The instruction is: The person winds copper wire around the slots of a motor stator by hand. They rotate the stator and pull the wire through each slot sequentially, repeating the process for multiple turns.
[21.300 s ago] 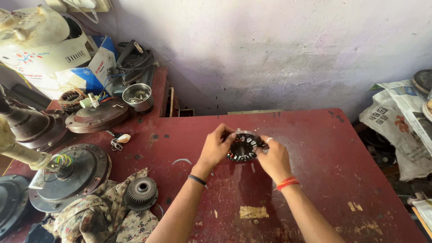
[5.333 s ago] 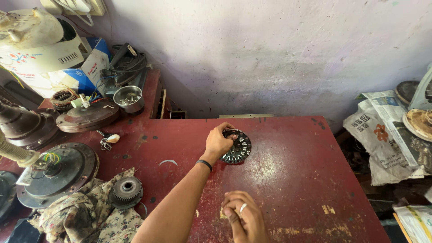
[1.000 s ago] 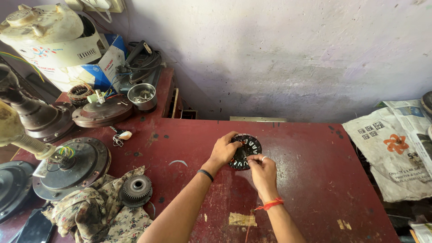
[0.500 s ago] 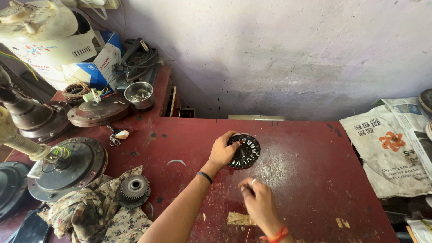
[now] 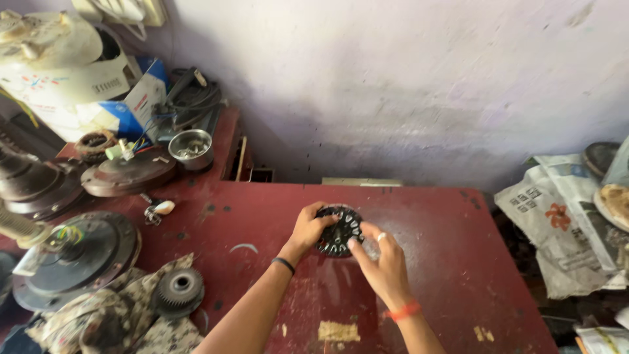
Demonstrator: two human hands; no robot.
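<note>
A round black slotted motor core [image 5: 339, 231] stands tilted on the red table [image 5: 432, 223], near its middle. My left hand [image 5: 308, 229] grips its left rim, a black band on that wrist. My right hand [image 5: 381, 263], with a ring and an orange wrist band, has its fingertips on the core's right lower edge. Part of the core is hidden behind the fingers.
Dark round motor housings [image 5: 78, 252] and a toothed core [image 5: 177, 288] on a patterned cloth sit at the left. A small metal bowl [image 5: 190, 145], cardboard boxes [image 5: 121, 105] and cables lie at the back left. Newspapers [image 5: 567, 216] are at the right. A tan scrap [image 5: 339, 331] lies near the front.
My right hand has come back up from the table's front to the core's right edge. The left hand has kept its hold on the core.
</note>
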